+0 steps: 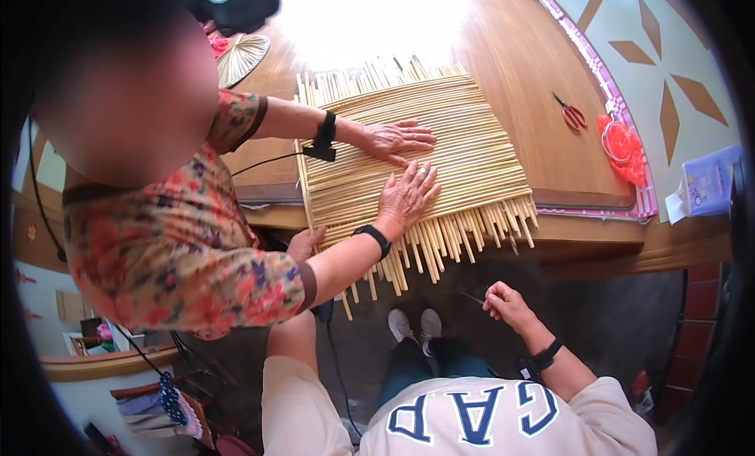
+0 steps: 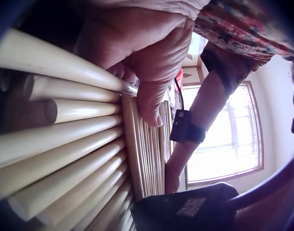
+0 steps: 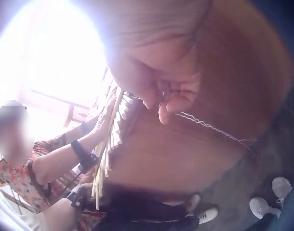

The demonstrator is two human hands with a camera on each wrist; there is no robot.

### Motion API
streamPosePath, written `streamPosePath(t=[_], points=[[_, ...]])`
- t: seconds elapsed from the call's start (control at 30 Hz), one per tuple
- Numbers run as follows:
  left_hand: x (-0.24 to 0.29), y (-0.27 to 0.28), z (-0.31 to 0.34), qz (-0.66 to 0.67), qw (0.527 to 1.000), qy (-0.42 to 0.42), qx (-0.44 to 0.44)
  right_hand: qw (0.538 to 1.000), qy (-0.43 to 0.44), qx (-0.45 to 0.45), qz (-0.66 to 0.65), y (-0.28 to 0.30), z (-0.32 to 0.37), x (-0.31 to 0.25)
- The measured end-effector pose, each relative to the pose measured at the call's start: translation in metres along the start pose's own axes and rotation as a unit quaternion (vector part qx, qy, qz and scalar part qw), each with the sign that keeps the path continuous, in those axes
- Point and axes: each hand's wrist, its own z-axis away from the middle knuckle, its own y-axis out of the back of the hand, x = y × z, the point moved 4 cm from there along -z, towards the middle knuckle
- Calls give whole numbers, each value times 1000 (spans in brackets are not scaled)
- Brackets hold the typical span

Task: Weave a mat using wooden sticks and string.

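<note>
A mat (image 1: 464,141) of pale round sticks, laid in two crossing directions, lies on the wooden table with its near stick ends jutting past the edge. My left hand (image 1: 305,242) grips the mat's near left corner. In the left wrist view, the thumb of that hand (image 2: 154,91) lies over the crossing sticks (image 2: 65,149). Lower right of the mat, away from it, my right hand (image 1: 507,305) pinches a thin twisted wire (image 3: 209,126), whose loose end trails off in the right wrist view. Another person's two hands (image 1: 405,196) rest flat on the mat.
Across from me, the other person in a floral top (image 1: 181,244) leans over the table's left side. Red-handled scissors (image 1: 573,118), a red plastic bag (image 1: 625,153) and a blue-white packet (image 1: 708,182) lie to the right. A fan (image 1: 242,59) lies at the far left.
</note>
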Motion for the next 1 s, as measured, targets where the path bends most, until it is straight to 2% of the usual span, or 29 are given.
streamPosePath(t=[0.07, 0.1, 0.13, 0.17, 0.2, 0.23, 0.27, 0.3, 0.43, 0.47, 0.53, 0.57, 0.6, 0.63, 0.67, 0.73, 0.8, 0.87, 0.9, 0.97, 1.0], points=[[14, -32, 18, 56, 998, -21, -25, 999, -16, 4, -32, -2, -1, 16], [17, -35, 17, 33, 998, -43, -9, 999, -20, 5, -47, -5, -2, 23], [7, -69, -26, 31, 999, -36, -1, 998, -27, -2, -52, -10, -5, 28], [-3, -101, -45, 199, 974, -10, -104, 997, -38, -11, -61, -14, -7, 34], [-2, -135, -64, 360, 910, 14, -203, 996, -49, -18, -70, -18, -9, 39], [-1, -200, -102, 509, 809, 36, -291, 995, -58, -23, -74, -23, -11, 42], [2, -204, -94, 682, 622, 140, -359, 996, -59, -28, -66, -29, -14, 43], [-5, -200, -98, 684, 624, 143, -349, 996, -58, -32, -59, -34, -17, 42], [-8, -195, -111, 555, 762, 22, -333, 996, -62, -36, -57, -39, -28, 39], [-9, -196, -110, 555, 762, 24, -334, 996, -62, -34, -59, -37, -30, 39], [-7, -198, -103, 433, 842, -32, -321, 994, -41, -10, -99, -30, -31, 36], [-7, -197, -103, 440, 831, -31, -338, 991, 9, 16, -131, -23, -31, 33], [-8, -197, -104, 453, 826, -24, -335, 991, 9, 29, -131, -14, -27, 24], [-5, -200, -99, 494, 802, -1, -336, 973, 177, 147, -12, 3, -19, -8], [-2, -203, -94, 534, 776, 24, -336, 901, 331, 257, 111, 18, -5, -41], [-5, -201, -98, 449, 828, -23, -334, 772, 427, 385, 271, 54, 6, -105], [-7, -201, -101, 418, 847, -43, -325, 811, 378, 400, 198, 95, -34, -114], [-8, -202, -102, 416, 847, -34, -328, 820, 381, 350, 246, 133, -92, -110], [-9, -201, -103, 406, 853, -40, -325, 817, 383, 354, 248, 141, -104, -116], [-8, -198, -105, 398, 858, -50, -322, 878, 271, 288, 269, 139, -132, -121], [-7, -197, -105, 398, 859, -55, -318, 879, 274, 283, 268, 134, -137, -123]])
